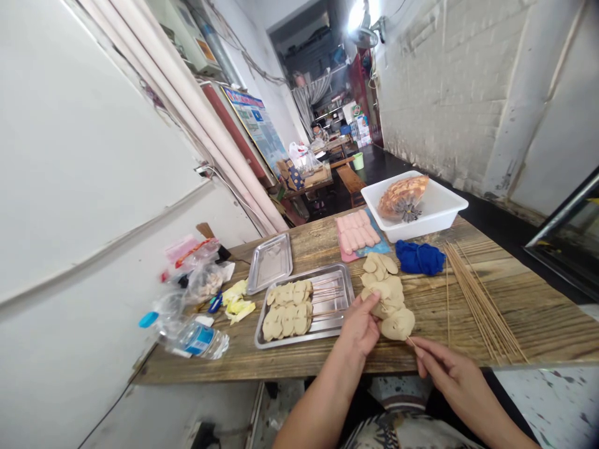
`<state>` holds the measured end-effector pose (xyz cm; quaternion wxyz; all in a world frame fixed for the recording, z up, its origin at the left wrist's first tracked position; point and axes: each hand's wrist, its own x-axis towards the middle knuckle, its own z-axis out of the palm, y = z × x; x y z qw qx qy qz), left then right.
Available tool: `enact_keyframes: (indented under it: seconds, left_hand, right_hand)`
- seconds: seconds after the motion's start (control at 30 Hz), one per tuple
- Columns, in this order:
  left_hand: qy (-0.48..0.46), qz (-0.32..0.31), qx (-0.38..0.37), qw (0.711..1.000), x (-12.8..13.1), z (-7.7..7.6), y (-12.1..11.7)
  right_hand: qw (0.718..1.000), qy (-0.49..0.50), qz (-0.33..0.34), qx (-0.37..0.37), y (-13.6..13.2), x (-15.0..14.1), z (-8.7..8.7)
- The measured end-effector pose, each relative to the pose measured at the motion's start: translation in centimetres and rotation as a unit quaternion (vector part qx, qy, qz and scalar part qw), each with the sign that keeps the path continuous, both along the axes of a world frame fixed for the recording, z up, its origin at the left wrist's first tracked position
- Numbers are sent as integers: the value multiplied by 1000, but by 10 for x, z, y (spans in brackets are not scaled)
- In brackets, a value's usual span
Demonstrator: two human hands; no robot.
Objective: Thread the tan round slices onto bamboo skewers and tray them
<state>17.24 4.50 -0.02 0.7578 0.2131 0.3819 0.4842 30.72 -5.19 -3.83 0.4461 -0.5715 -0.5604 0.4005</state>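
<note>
My left hand (361,325) is closed around a row of thin beige oval slices (392,293), thumb on top, above the near side of the wooden table. The slices are threaded on a bamboo skewer (412,342). Its bare end is pinched between the thumb and fingers of my right hand (444,366), to the right of the slices. More loose beige slices (377,264) lie just beyond. To the left, a metal tray (345,288) bears several finished-looking skewers of the same slices (287,315), sticks pointing right. A bundle of bare skewers (482,302) lies on the right.
Pink sausages (357,232) lie in a pack behind the slices, near a blue cloth (420,257) and a white tub (444,215) holding a packaged item. A smaller metal tray (270,265), yellow wrappers (238,302) and a water bottle (201,340) stand at left.
</note>
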Motion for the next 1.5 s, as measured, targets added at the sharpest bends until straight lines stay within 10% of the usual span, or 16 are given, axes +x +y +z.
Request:
enact_keyframes:
  seconds: [0.7,1.27,1.5]
  left_hand:
    - [-114,24,-65,991,-4,-4,11]
    - [-27,45,-65,997,10,-4,5]
    - [51,81,65,993,-1,1,17]
  right_hand:
    - [994,87,-17,-61,0,3,7]
    - [998,40,-14,-38,3,1,-4]
    - [996,6,-93,-15,-1,37,7]
